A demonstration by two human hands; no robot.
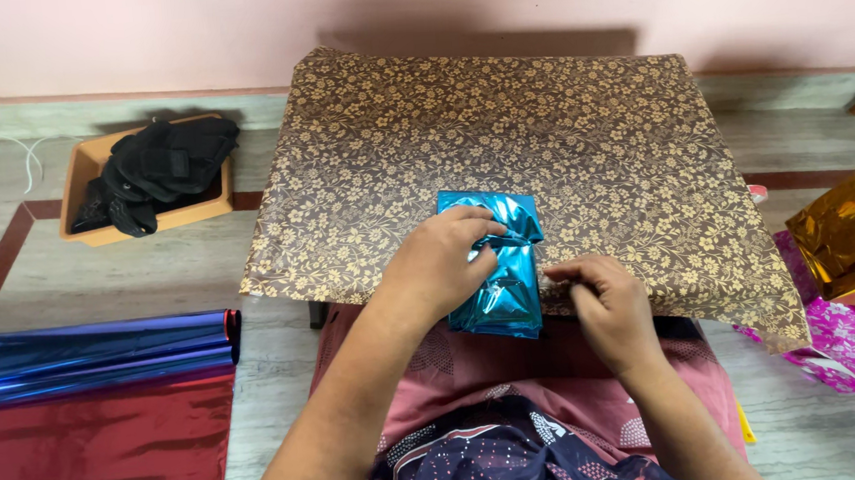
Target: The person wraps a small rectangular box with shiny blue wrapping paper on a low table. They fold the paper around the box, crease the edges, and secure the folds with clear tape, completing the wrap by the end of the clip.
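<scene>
Head view looks down on a low table point(581, 139) covered with a brown floral cloth, and on a small parcel point(498, 265) wrapped in shiny blue foil that lies at the table's near edge, just in front of the person's lap. The left hand point(439, 264) rests flat on the parcel's left half, fingers curled over a fold, which seems to pin the springy foil so it does not open; it presses rather than clasps. The right hand point(602, 293) sits just beside the parcel's right edge, thumb and fingertips pinched together on something too small to make out, perhaps a flap edge or a bit of tape; what it pinches I cannot tell. The parcel's spot near the edge keeps it within easy reach of both hands. Spare sheets lie on the floor around the seat: a blue foil roll point(95, 355) over a red sheet point(96, 449) on the left, gold foil point(853, 230) and a pink sheet point(846, 341) on the right. A tray point(78, 189) with a black bag point(166, 163) stands well apart, by the wall.
</scene>
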